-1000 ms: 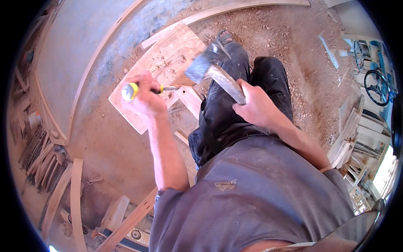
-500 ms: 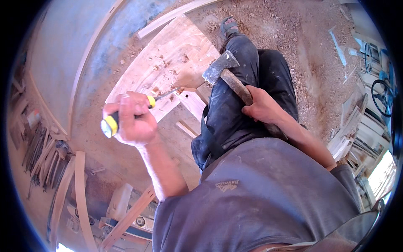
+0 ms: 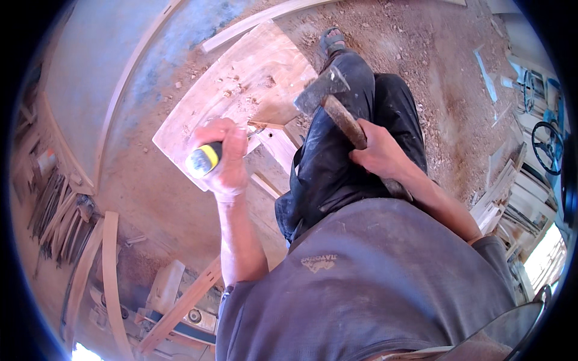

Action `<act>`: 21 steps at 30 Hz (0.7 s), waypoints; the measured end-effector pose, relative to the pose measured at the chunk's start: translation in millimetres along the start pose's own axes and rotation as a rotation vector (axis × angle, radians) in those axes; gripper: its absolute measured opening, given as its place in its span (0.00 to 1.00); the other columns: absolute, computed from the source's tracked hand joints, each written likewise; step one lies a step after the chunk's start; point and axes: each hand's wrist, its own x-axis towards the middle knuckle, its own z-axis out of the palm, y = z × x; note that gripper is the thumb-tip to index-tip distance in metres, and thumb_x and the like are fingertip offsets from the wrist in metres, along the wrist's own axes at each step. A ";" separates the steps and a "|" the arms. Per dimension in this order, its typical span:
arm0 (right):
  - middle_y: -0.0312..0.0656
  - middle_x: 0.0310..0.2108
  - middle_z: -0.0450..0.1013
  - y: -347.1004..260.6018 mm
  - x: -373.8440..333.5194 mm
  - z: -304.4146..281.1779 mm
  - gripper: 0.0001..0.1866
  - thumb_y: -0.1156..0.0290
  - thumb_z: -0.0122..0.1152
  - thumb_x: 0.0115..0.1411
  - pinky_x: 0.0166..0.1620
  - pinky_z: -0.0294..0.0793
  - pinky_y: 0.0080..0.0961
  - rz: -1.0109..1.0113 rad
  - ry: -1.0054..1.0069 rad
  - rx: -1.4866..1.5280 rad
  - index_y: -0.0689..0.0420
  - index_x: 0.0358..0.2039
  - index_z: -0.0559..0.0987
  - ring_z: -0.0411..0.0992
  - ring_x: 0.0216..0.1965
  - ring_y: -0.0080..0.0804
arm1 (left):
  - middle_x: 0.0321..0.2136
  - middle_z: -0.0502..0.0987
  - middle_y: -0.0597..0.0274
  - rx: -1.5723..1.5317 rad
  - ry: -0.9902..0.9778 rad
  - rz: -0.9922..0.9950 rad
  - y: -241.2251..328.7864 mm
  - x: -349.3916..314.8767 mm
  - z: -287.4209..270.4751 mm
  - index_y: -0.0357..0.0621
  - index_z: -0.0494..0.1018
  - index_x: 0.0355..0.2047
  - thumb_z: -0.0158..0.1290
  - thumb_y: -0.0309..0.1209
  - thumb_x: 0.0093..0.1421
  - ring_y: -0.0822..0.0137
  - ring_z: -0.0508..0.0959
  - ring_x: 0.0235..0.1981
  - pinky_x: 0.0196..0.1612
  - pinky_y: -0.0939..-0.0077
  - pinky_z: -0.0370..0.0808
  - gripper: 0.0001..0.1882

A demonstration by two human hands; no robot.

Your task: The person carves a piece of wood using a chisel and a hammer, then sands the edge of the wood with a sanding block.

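A chisel with a black-and-yellow handle [image 3: 206, 159] is in my left hand [image 3: 229, 161], its fingers wrapped round the grip. The metal blade reaches right, its end at a pale wooden piece [image 3: 278, 146] with a small round hole, on the near edge of a broad wooden board [image 3: 265, 57]. My right hand [image 3: 379, 150] grips a hatchet [image 3: 322, 91] by its worn wooden handle. The hatchet head lies above my left thigh, apart from the chisel. My left fist hides part of the blade.
Wood chips [image 3: 241, 90] are scattered on the board. A long curved timber [image 3: 265, 21] lies beyond it. Thin offcuts [image 3: 54, 210] are heaped at the left, and another curved strip [image 3: 111, 271] stands at lower left. My sandalled foot [image 3: 332, 41] rests near the board's far edge.
My left hand has moved right with the chisel and turned it, so the handle's end faces up more. The hatchet has shifted only slightly.
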 end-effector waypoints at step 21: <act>0.49 0.22 0.76 -137.0 -80.3 -5.5 0.18 0.76 0.63 0.54 0.29 0.75 0.48 -0.884 0.399 -0.329 0.59 0.45 0.69 0.78 0.27 0.53 | 0.33 0.81 0.62 0.331 -0.193 -0.163 11.5 -1.4 10.2 0.40 0.79 0.39 0.63 0.23 0.54 0.68 0.80 0.36 0.42 0.69 0.77 0.11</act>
